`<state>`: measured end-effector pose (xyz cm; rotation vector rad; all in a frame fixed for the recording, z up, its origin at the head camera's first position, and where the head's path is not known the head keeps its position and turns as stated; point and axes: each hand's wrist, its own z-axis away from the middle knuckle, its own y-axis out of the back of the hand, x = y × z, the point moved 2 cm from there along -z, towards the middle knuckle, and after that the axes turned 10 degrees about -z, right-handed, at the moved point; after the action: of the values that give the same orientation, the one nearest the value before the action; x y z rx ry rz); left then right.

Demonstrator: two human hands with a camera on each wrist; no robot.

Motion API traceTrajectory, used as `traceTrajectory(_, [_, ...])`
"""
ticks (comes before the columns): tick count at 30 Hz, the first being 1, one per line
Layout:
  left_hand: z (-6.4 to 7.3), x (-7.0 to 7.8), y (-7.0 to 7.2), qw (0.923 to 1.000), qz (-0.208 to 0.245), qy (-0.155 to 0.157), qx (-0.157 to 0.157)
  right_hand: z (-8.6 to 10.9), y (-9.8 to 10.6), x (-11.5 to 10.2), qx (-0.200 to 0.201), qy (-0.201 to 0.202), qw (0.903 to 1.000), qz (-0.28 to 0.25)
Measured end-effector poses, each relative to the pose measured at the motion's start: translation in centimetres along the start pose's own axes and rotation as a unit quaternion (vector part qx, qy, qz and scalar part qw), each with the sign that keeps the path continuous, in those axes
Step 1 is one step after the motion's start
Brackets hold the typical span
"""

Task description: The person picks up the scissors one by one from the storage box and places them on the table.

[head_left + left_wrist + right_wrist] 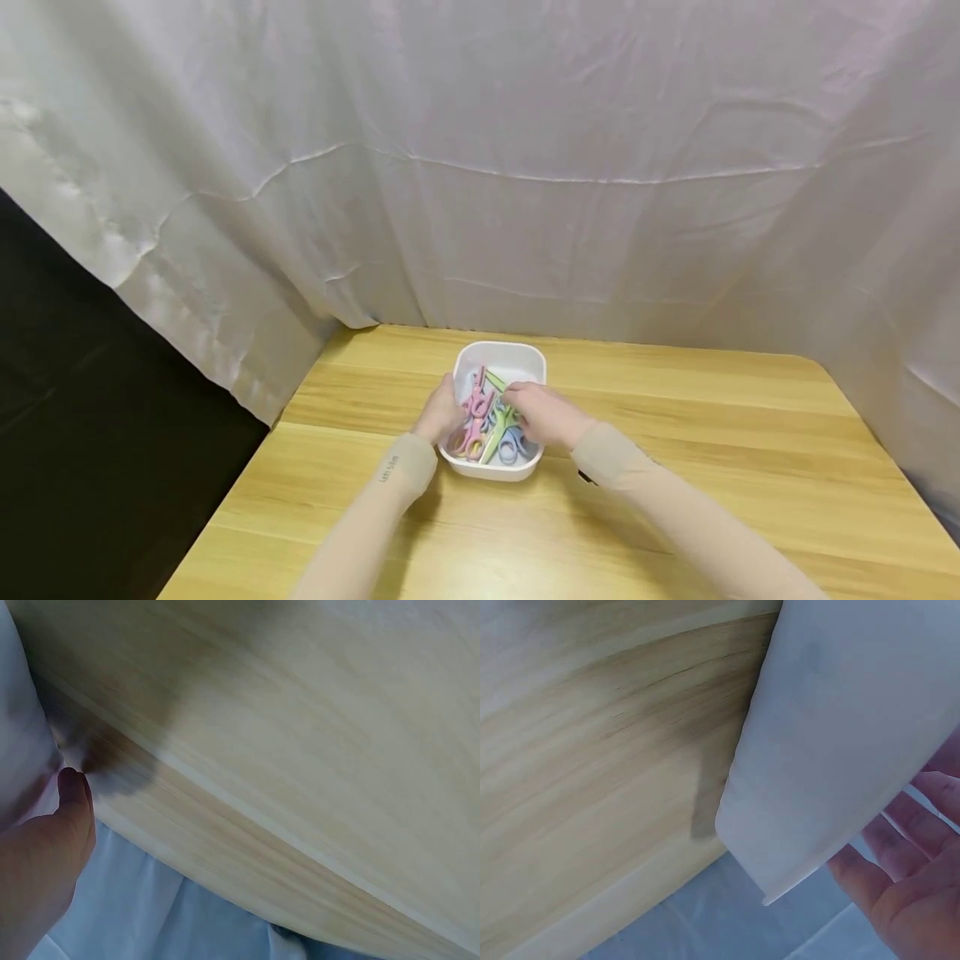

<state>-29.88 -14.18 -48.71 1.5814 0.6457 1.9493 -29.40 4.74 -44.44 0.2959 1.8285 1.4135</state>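
A white plastic bin (491, 472) stands on the wooden table, holding several pairs of children's scissors. Pink scissors (478, 406) lie at its left, green scissors (498, 429) in the middle, and blue scissors (509, 448) at the lower right. My left hand (441, 412) grips the bin's left side, with fingers against the outer wall in the left wrist view. Over the right rim reaches my right hand (546, 412), its fingertips among the green scissors. In the right wrist view its fingers (892, 847) pass behind the bin wall, so their tips are hidden.
The wooden table (720, 467) extends to both sides of the bin. A pale curtain (570, 233) hangs along the table's back edge and both sides. Dark cloth or floor (82, 433) shows at the far left.
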Motion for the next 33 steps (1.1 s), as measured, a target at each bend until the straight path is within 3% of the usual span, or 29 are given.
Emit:
traceTrajectory(12, [-0.4, -0.2, 0.0, 0.9995, -0.025, 0.017, 0.007, -1.2, -0.7, 0.3, -0.040, -0.009, 0.9990, 0.016])
traceTrajectory(20, [-0.4, -0.1, -0.2, 0.9994, -0.034, 0.000, 0.010, -1.8, -1.0, 0.1, -0.040, 0.001, 0.9988, 0.030])
traceTrajectory(27, [-0.6, -0.3, -0.3, 0.9992, -0.037, -0.005, 0.013, -2.0, -1.4, -0.5, -0.068, -0.015, 0.9976, -0.004])
traceTrajectory(33, [-0.4, -0.1, -0.2, 0.9990, -0.040, -0.011, 0.016, -2.1, -1.5, -0.3, -0.056, 0.007, 0.9981, 0.024])
